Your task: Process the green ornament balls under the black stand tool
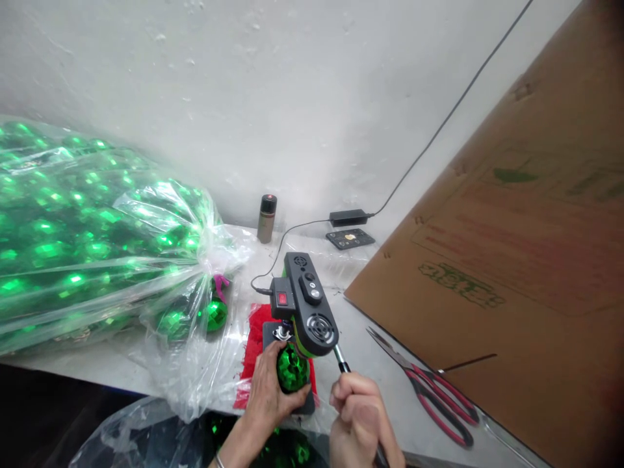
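Observation:
A small black and green bench machine (305, 305) with a red switch stands on a red cloth (256, 338) near the table's front edge. My left hand (270, 390) is closed around a shiny green faceted ball (291, 370) and holds it under the machine's head. My right hand (358, 416) is a fist around the machine's lever handle (342, 361), which slants down to the right.
A large clear plastic bag of green balls (82, 240) fills the left side, with another bag (160, 435) below the table edge. Red-handled scissors (429, 390) lie right of the machine. A cardboard sheet (511, 260) leans at right. A spray can (266, 218), power adapter (348, 217) and phone (350, 238) sit by the wall.

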A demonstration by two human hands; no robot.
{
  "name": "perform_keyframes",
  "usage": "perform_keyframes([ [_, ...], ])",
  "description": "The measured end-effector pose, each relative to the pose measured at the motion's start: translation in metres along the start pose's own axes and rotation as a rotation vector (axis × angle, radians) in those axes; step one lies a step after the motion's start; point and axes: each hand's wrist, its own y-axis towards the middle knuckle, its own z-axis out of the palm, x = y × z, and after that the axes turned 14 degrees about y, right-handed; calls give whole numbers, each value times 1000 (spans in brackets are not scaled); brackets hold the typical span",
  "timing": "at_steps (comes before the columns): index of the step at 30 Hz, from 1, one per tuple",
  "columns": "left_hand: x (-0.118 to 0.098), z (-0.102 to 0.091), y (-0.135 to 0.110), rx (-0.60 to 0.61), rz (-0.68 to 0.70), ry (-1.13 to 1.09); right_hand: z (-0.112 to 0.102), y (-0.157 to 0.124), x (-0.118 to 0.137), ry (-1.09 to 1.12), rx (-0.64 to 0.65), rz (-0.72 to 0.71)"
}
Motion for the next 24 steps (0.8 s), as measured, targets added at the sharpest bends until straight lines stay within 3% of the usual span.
perform_keyframes([
  [13, -5, -6, 4, 28, -34, -15, -1, -2, -4, 17, -2, 0],
  [24, -4, -8, 5, -2, 20, 20, -13, -33, -25, -16, 21, -68],
])
